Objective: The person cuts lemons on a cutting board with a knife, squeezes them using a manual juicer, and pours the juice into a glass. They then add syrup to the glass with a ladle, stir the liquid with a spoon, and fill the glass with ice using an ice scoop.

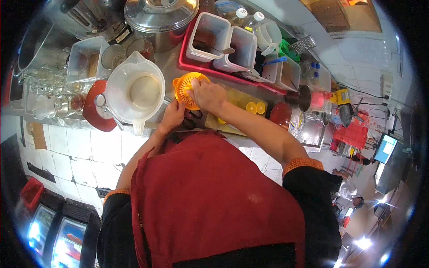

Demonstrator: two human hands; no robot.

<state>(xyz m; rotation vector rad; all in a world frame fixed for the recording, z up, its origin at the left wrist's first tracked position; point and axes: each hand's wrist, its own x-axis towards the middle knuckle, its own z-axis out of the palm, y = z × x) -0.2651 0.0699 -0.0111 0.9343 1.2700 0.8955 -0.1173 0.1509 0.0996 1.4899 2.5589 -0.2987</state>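
Observation:
An orange citrus juicer (186, 91) with a ribbed, slotted top stands on the metal counter. My left hand (173, 115) grips its near edge. Over the right side of the juicer lies my right hand (208, 94), fingers curled; whatever is under them is hidden. Cut orange halves (256, 107) rest on a yellowish board (233, 103) to the right. Dark scissor handles (193, 119) lie just below the juicer. Left of my hands is a large translucent pitcher (135, 91) with a little liquid at its bottom.
A red tray (185, 62) holds plastic tubs (208, 35) behind the juicer. A lidded metal pot (161, 15) stands at the back. Glass mugs (67, 105) and a red dish (96, 107) are at left. A person (348, 190) is far off at right.

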